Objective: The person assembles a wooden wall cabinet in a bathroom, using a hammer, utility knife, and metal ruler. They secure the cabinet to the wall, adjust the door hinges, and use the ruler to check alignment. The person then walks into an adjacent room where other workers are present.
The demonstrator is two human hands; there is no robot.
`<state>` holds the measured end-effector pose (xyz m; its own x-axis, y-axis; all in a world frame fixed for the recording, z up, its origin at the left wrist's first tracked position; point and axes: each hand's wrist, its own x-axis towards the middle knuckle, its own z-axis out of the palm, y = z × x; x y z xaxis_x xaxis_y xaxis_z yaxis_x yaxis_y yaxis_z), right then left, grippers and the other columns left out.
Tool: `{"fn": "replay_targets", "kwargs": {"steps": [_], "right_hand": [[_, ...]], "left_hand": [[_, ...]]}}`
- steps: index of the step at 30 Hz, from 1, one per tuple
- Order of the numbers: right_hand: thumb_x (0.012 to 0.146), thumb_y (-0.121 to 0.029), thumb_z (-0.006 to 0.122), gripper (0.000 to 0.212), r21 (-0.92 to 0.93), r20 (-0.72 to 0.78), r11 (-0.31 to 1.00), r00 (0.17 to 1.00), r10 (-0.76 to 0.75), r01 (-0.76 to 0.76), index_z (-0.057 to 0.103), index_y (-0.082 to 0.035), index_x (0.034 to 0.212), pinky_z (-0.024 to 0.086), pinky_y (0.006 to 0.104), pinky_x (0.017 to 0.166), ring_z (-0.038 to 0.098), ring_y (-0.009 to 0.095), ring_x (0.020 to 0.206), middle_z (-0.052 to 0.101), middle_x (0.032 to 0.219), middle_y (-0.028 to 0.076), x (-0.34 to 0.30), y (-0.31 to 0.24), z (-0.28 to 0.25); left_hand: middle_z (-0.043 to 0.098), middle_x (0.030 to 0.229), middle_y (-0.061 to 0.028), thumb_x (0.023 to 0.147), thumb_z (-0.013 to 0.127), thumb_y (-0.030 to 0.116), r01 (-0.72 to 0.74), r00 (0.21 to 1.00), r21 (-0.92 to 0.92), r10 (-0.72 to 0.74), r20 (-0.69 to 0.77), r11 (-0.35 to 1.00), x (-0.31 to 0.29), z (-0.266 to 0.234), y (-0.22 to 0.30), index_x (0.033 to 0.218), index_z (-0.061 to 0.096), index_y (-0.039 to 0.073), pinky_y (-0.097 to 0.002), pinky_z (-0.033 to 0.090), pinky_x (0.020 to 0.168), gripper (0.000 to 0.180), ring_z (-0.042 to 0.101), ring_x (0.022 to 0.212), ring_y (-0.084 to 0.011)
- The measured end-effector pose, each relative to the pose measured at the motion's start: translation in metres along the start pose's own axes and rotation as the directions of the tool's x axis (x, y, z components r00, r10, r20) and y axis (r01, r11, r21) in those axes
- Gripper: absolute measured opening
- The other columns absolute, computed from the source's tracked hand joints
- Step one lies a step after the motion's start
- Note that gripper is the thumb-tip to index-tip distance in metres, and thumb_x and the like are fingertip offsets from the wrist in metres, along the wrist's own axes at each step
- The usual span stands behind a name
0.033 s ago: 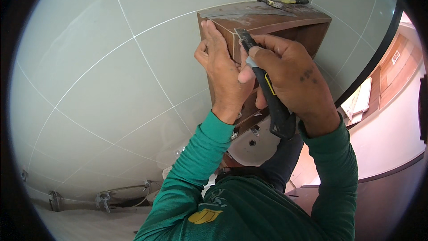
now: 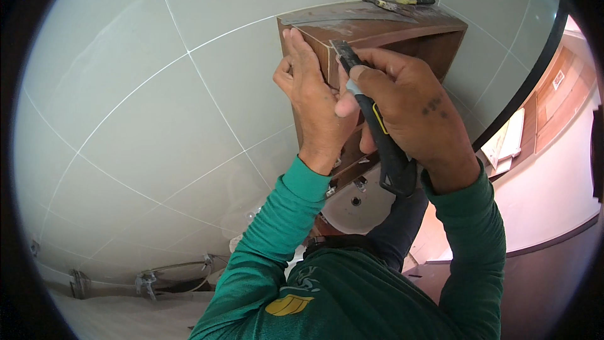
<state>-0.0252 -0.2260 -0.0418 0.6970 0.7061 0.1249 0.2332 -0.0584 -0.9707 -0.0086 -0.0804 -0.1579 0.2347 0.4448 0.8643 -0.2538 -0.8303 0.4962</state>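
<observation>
My right hand (image 2: 412, 97) is closed round the black-and-grey handle of a utility knife (image 2: 397, 162). The knife's blade end meets the front corner of a brown wooden cabinet (image 2: 377, 38) fixed to the tiled wall. Against the cabinet's left side lies my left hand (image 2: 321, 104), its fingers stretched up toward the top edge and holding nothing. Its thumb comes close to the knife, and I cannot tell whether they touch. A pale edge strip (image 2: 309, 36) runs along the cabinet's upper left edge.
On the cabinet's dusty top lie a hammer (image 2: 377, 1) with a yellow-and-black handle and a long flat grey strip (image 2: 352, 15). Below are a white washbasin (image 2: 360, 214) and, lower left, wall fittings (image 2: 148, 283). A black-framed mirror (image 2: 528, 97) curves along the right.
</observation>
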Motion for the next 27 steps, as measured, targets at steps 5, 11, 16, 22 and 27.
{"fn": "replay_targets", "kwargs": {"steps": [5, 11, 16, 22, 27], "right_hand": [[0.094, -0.021, 0.07, 0.028, -0.33, 0.093, 0.837, 0.898, -0.431, 0.436, 0.061, 0.004, 0.087, 0.049, 0.0383, 0.064, 0.059, 0.02, 0.067, 0.057, 0.079, 0.016, 0.013, 0.025, -0.013], [0.095, -0.027, 0.071, 0.032, -0.422, 0.204, 0.701, 0.814, -0.545, 0.575, 0.067, 0.003, 0.104, 0.055, 0.0352, 0.075, 0.067, 0.022, 0.082, 0.066, 0.098, 0.017, 0.018, 0.041, -0.021], [0.09, -0.007, 0.071, 0.022, -0.51, 0.252, 0.491, 0.669, -0.699, 0.706, 0.064, 0.009, 0.104, 0.053, 0.028, 0.052, 0.066, 0.019, 0.052, 0.07, 0.087, 0.014, 0.016, 0.033, -0.011], [0.085, -0.005, 0.074, 0.024, -0.641, 0.335, 0.121, 0.417, -0.845, 0.758, 0.063, 0.01, 0.101, 0.055, 0.029, 0.054, 0.069, 0.021, 0.056, 0.069, 0.09, 0.017, 0.032, 0.04, -0.014], [0.096, -0.008, 0.067, 0.02, -0.215, 0.111, 0.886, 0.911, -0.397, 0.412, 0.064, 0.009, 0.106, 0.054, 0.0294, 0.053, 0.069, 0.02, 0.056, 0.074, 0.099, 0.018, 0.005, 0.015, 0.012]], "left_hand": [[0.043, 0.158, -0.0269, 0.09, 0.071, 0.002, -0.03, 0.999, 0.018, 0.031, -0.009, 0.999, -0.001, 0.002, -0.003, 0.165, 0.021, -0.005, -0.0481, 0.041, 0.107, 0.09, 0.042, 0.122, -0.0401], [0.049, 0.151, -0.0239, 0.088, 0.075, 0.018, -0.038, 0.999, -0.003, 0.038, 0.022, 0.999, 0.003, -0.002, -0.005, 0.163, 0.022, -0.008, -0.0468, 0.034, 0.11, 0.095, 0.042, 0.119, -0.037], [0.058, 0.13, -0.016, 0.09, 0.074, 0.029, 0.006, 0.997, 0.028, -0.008, 0.071, 1.0, 0.004, -0.006, -0.001, 0.161, 0.024, -0.011, -0.0441, 0.033, 0.108, 0.096, 0.042, 0.118, -0.0327], [0.059, 0.121, -0.0129, 0.092, 0.073, 0.03, -0.126, 0.992, 0.05, 0.127, -0.013, 0.991, 0.001, 0.002, -0.014, 0.161, 0.025, -0.012, -0.0425, 0.034, 0.108, 0.094, 0.043, 0.115, -0.0306], [0.06, 0.133, -0.0166, 0.092, 0.075, 0.027, -0.038, 0.998, -0.086, 0.033, -0.056, 0.996, -0.005, 0.001, 0.003, 0.159, 0.032, -0.01, -0.043, 0.037, 0.108, 0.088, 0.046, 0.116, -0.032]]}}
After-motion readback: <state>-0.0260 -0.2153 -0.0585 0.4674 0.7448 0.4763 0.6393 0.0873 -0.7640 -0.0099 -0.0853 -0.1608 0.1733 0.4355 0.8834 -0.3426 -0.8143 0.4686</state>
